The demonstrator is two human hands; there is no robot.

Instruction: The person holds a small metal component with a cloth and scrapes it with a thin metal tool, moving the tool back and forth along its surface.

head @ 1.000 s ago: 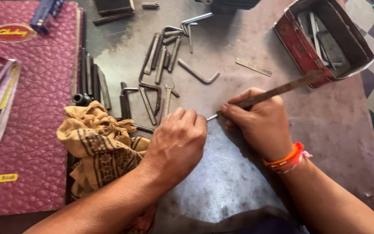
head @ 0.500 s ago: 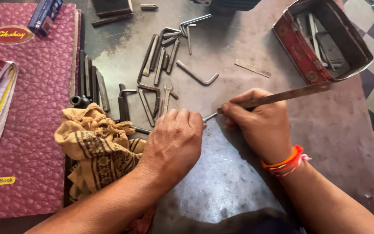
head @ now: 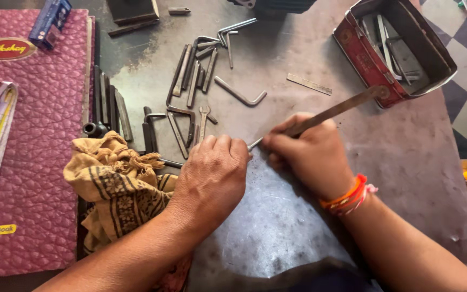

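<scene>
My left hand [head: 212,178] is closed, knuckles up, on a small bright metal pin [head: 255,143]; only the pin's tip shows past my fingers. My right hand [head: 304,154], with orange and red threads at the wrist, grips a long, thin, rusty metal file [head: 347,105]. The file slants up to the right, and its near end meets the pin's tip between my two hands. Both hands rest on the dark metal tabletop [head: 406,162].
A yellow patterned cloth [head: 114,184] lies under my left forearm. Several hex keys and a small spanner [head: 201,86] are scattered beyond my hands. A red tin box [head: 363,51] of tools stands at the back right, a maroon notebook [head: 44,135] at the left, and a flat steel strip [head: 309,84] lies loose.
The file has shifted a little along its length against the pin's tip, and its far end now lies nearer the red tin. Both hands keep their grips.
</scene>
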